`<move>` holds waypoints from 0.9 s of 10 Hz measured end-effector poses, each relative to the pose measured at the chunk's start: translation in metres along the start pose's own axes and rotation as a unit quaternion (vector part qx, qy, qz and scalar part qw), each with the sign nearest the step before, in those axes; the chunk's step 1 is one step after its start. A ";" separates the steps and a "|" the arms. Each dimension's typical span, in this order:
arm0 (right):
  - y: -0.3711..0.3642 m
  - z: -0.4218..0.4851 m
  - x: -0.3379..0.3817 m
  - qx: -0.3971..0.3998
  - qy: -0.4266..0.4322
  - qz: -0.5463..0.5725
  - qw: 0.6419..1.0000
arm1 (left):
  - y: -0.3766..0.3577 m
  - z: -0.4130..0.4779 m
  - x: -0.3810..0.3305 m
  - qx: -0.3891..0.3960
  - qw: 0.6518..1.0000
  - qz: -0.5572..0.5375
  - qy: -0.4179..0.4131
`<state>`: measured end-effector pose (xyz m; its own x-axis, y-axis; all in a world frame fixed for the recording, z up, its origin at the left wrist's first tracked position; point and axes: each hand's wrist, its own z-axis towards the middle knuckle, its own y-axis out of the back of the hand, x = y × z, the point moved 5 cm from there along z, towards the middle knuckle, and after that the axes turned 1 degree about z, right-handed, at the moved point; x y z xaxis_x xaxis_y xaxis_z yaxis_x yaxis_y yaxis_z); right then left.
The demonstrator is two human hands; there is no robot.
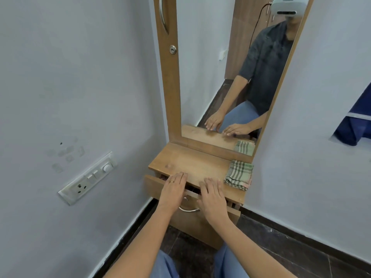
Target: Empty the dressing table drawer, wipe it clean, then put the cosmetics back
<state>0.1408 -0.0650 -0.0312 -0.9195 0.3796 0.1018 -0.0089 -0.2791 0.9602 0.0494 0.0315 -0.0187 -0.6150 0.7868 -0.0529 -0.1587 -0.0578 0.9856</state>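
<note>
While my left hand point(174, 186) and right hand point(211, 194) lie flat on the table top point(192, 161), fingers straight and together, gripping nothing, drawer point(154, 187) beneath them slightly open, contents unclear, checked cloth point(239, 175) folded at top's right edge.

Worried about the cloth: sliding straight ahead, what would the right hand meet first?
Likely the mirror frame; the right hand points across bare tabletop, with the cloth off to its right.
</note>
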 end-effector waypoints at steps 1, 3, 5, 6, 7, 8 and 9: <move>-0.002 0.010 -0.006 0.011 0.011 -0.030 0.999 | -0.004 0.009 0.000 0.015 1.000 0.002 -0.013; -0.001 0.026 -0.016 0.043 0.018 -0.065 0.997 | -0.006 0.018 0.001 0.026 1.000 -0.002 -0.013; -0.001 0.027 -0.022 0.085 0.078 -0.109 0.987 | -0.006 0.016 -0.001 0.027 0.999 -0.005 -0.018; -0.004 0.027 -0.021 0.096 0.087 -0.091 0.987 | -0.006 0.015 0.001 0.029 0.999 -0.010 -0.019; 0.000 0.030 -0.027 0.102 0.101 -0.055 0.988 | -0.002 0.014 0.001 0.042 0.998 -0.040 -0.008; 0.010 0.028 -0.043 0.040 0.082 -0.032 0.995 | 0.007 0.014 0.001 0.008 0.999 -0.035 -0.010; 0.025 0.033 -0.052 -0.047 0.031 -0.057 0.997 | 0.024 0.017 0.004 -0.072 0.997 -0.036 0.010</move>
